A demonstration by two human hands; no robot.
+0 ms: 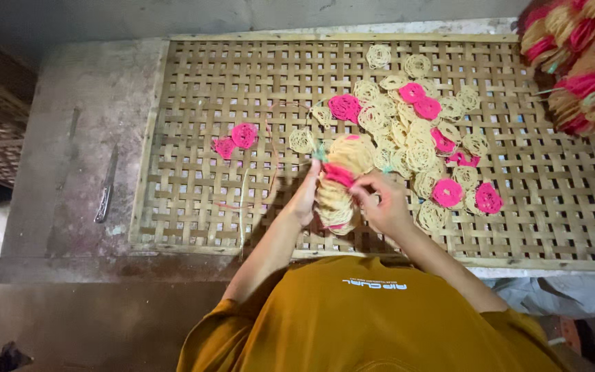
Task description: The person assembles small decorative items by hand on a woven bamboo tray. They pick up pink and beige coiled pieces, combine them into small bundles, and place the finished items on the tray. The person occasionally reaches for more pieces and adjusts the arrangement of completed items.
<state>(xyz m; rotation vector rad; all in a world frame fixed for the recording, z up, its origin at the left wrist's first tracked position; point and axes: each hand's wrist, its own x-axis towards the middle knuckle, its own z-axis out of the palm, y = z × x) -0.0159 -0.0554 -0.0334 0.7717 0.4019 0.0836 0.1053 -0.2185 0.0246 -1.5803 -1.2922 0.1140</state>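
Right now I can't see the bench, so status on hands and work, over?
Left hand and right hand both gripping stack of noodle discs. Loose cream and pink discs beside it on woven tray. Nothing obstructing.

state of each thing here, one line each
left hand: grip closed on the stack
right hand: grip closed on the stack
stack of noodle discs: held up, bundled, between both hands
loose discs: scattered flat on the tray
woven bamboo tray: lying flat
knife: lying untouched beside the tray

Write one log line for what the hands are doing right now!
left hand: holds stack | right hand: on stack | tray: loose discs | knife: beside tray
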